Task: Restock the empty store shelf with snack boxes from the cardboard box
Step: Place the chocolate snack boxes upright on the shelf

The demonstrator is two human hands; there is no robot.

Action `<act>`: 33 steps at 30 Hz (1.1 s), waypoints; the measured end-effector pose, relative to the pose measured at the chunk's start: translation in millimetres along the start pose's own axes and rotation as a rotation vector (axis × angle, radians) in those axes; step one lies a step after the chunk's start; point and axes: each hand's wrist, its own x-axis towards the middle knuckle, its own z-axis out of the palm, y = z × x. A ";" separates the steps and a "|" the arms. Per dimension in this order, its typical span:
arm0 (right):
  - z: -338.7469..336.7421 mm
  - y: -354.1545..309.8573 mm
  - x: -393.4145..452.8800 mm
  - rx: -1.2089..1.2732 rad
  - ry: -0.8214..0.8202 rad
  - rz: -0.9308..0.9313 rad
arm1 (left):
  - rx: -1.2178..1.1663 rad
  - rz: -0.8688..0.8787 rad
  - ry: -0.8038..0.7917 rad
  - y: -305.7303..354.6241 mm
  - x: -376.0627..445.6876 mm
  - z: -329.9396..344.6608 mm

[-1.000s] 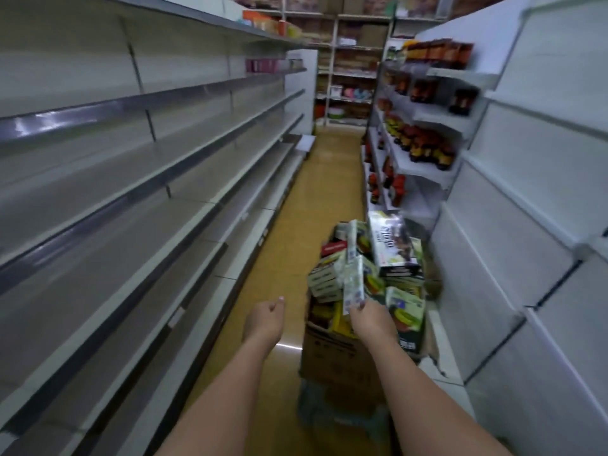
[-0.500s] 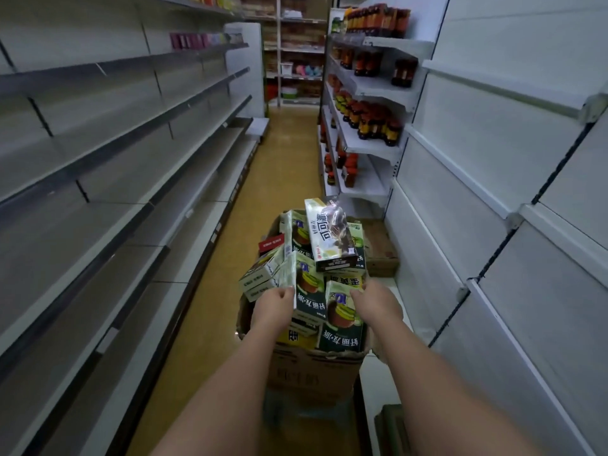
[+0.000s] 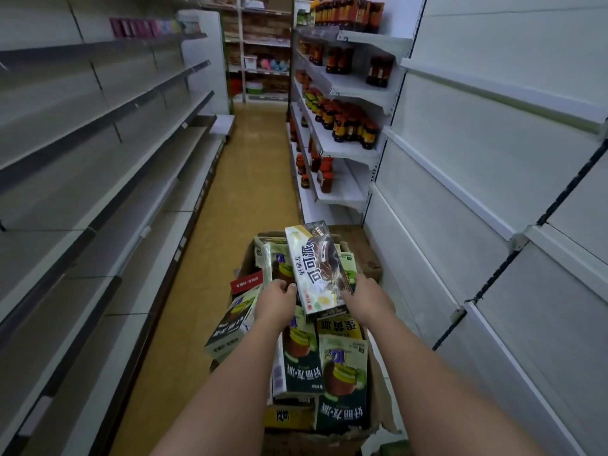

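Two bare forearms reach in from the bottom edge, with no sleeve, watch or bracelet on either. The left hand [image 3: 275, 302] and the right hand [image 3: 371, 299] wear no gloves, and no rings show on their backs

One head-worn wide-angle camera gave the only view. It looked forward and down along a store aisle, with shelves [image 3: 98, 179] running off on the left and white racks [image 3: 493, 159] on the right. The forearms reached in from the bottom edge, and the carton [image 3: 378, 399] of boxes sat close below the lens. The far aisle end lay small at the top centre.
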 end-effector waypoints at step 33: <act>1.7 -8.7 76.5 0.057 -0.103 -0.146 | -0.301 -0.174 0.149 35.3 54.5 62.2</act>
